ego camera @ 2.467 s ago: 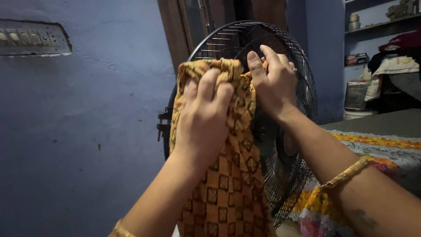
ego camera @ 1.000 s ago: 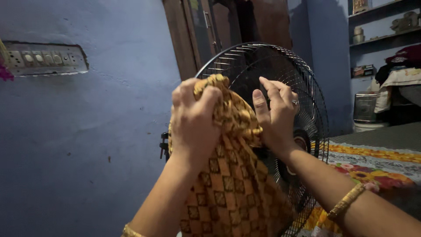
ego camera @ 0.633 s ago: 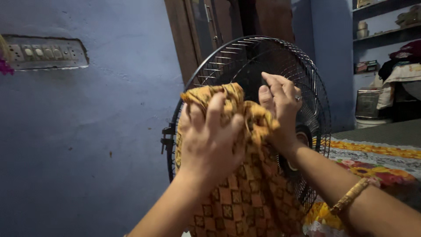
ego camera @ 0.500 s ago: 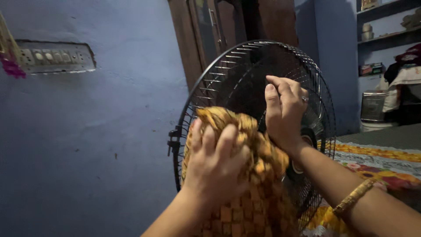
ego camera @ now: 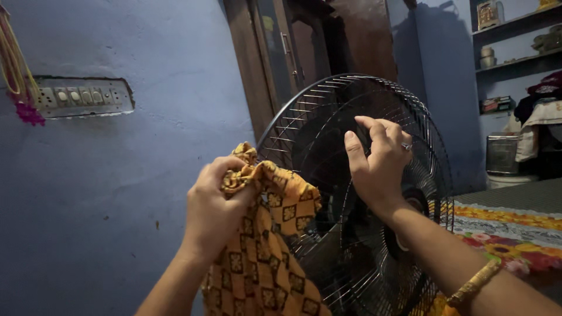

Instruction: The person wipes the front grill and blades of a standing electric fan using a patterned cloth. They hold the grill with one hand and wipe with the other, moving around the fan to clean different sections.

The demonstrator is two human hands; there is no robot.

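Left hand [ego camera: 213, 213], low and left of middle: closed tight around a bunched-up cloth [ego camera: 263, 246]. Soft cloth, orange and yellow with little dark squares, hanging straight down from the fist to the bottom edge. Long way of the cloth: up and down.

Right hand [ego camera: 377, 164], middle of the frame: holding nothing. Fingers bent and half open, fingertips touching the thin wires of the fan guard [ego camera: 310, 117]. A ring on one finger, a gold bangle [ego camera: 474, 284] on the wrist at lower right.

Fan guard: big, round, black, made of many hard shiny wires spreading out from a dark round hub [ego camera: 413, 202]. Standing upright, just behind both hands. Cloth just left of the guard's lower part, partly in front of it. Left hand nearer to the cloth, right hand nearer to the wires.

Rough blue wall [ego camera: 117, 193] on the left, with a switch board [ego camera: 82, 96] at upper left. Flowery bed cover [ego camera: 509, 237] at lower right. Shelves [ego camera: 509, 41] at upper right.
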